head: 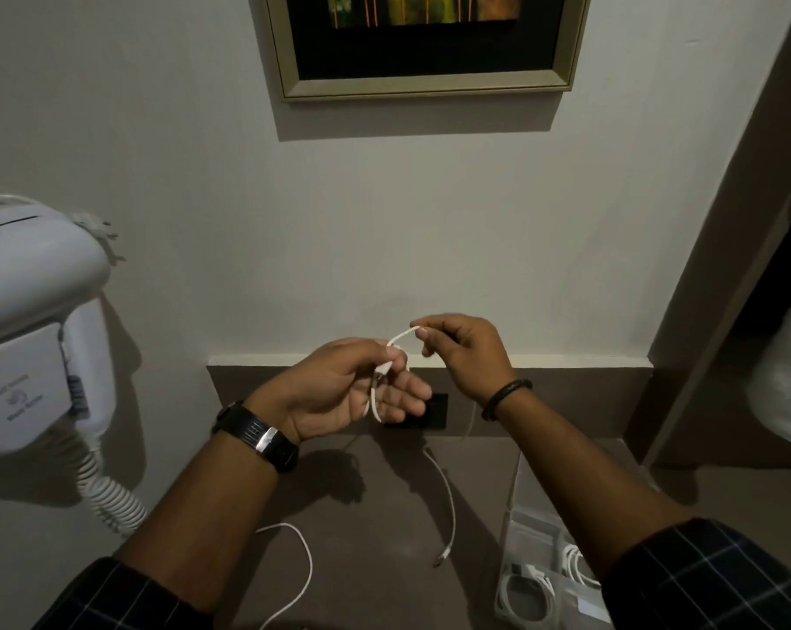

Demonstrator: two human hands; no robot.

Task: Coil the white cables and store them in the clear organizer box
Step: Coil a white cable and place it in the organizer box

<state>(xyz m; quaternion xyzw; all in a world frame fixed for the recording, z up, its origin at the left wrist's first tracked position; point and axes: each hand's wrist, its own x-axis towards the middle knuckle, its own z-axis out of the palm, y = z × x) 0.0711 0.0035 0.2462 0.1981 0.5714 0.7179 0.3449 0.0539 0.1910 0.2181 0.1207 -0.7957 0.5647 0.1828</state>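
Observation:
Both hands are raised above a brown counter [384,502]. My left hand [348,388] pinches a white cable [378,404] near its plug, a small loop hanging across the palm. My right hand [464,350] grips the same cable a little higher and to the right between thumb and fingertips. The cable's free end [448,507] trails down onto the counter, ending in a connector. A second white cable [303,566] lies loose at the lower left. The clear organizer box [534,579] sits at the lower right with coiled white cables inside, partly hidden by my right forearm.
A white wall-mounted hair dryer [34,329] with a spiral cord hangs on the left. A framed picture [425,43] is on the wall above. A black socket plate [434,409] sits at the counter's back edge. A wall corner stands at the right.

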